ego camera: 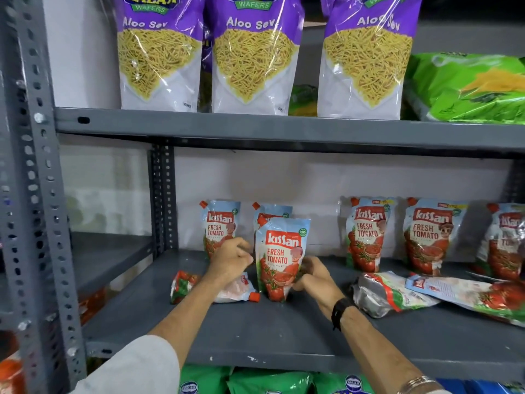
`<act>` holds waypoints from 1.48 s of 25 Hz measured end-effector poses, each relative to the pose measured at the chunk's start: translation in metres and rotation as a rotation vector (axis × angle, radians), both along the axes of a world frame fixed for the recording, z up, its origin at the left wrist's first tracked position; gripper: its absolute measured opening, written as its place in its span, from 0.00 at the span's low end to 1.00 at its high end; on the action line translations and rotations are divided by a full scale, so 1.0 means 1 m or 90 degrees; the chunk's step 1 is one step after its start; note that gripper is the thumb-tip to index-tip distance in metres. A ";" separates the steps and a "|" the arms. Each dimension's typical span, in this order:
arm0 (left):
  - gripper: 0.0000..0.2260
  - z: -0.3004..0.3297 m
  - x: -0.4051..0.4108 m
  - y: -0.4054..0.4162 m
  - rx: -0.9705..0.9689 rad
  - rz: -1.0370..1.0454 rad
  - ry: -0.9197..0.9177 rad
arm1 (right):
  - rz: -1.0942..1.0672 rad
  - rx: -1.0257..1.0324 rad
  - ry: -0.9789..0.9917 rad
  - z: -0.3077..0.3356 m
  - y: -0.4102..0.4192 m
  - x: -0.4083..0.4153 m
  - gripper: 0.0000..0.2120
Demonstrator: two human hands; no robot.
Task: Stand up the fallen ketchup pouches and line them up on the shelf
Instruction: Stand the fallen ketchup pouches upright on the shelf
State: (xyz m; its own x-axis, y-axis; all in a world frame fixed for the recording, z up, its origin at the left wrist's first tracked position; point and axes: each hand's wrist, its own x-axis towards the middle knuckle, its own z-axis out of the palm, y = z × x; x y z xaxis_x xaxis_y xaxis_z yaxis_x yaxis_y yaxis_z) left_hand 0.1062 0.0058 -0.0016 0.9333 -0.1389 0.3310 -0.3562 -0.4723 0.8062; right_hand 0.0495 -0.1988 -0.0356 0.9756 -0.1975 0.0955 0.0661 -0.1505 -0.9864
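A Kissan ketchup pouch (279,258) stands upright near the middle of the grey shelf (284,334). My right hand (315,275) touches its right side near the base, fingers curled against it. My left hand (231,258) hovers at its left side, fingers bent, holding nothing that I can see. Under my left forearm a pouch (184,285) lies flat with its orange cap pointing right. Two upright pouches (220,224) stand at the back wall. Further right three pouches (368,231) stand, and two fallen pouches (392,292) lie in front of them.
The shelf above carries purple Aloo Sev bags (255,55) and a green bag (468,86). A perforated grey upright (37,194) stands at the left. Green packets (255,382) show on the level below. A black band is on my right wrist.
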 end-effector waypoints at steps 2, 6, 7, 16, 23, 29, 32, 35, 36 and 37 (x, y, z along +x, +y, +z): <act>0.08 0.006 -0.005 0.020 0.194 -0.011 -0.049 | -0.136 0.004 -0.045 0.005 0.001 -0.010 0.23; 0.19 0.013 -0.020 0.060 0.505 -0.125 0.036 | -0.261 -0.057 -0.167 0.013 0.018 -0.029 0.11; 0.28 0.012 -0.023 0.068 0.562 -0.132 0.056 | -0.211 -0.098 -0.156 0.014 0.027 -0.032 0.14; 0.11 -0.010 -0.024 0.098 0.672 -0.008 -0.256 | 0.036 -0.323 -0.093 -0.002 0.101 -0.022 0.07; 0.11 0.012 -0.017 0.126 -0.109 -0.012 -0.062 | 0.031 -0.195 -0.044 0.006 0.143 -0.010 0.22; 0.12 0.006 -0.010 0.126 -0.409 -0.098 0.102 | 0.152 0.119 -0.093 0.020 0.166 0.004 0.11; 0.12 -0.003 0.001 0.125 -0.331 -0.010 0.096 | 0.048 0.035 -0.085 0.017 0.165 0.018 0.10; 0.11 -0.016 0.010 0.125 -0.328 0.042 0.114 | 0.028 -0.001 -0.061 0.007 0.166 0.026 0.09; 0.11 -0.018 0.012 0.126 -0.331 0.047 0.117 | 0.028 -0.006 -0.061 0.005 0.166 0.029 0.09; 0.11 -0.016 0.013 0.126 -0.336 0.040 0.119 | 0.030 -0.008 -0.065 0.006 0.166 0.031 0.09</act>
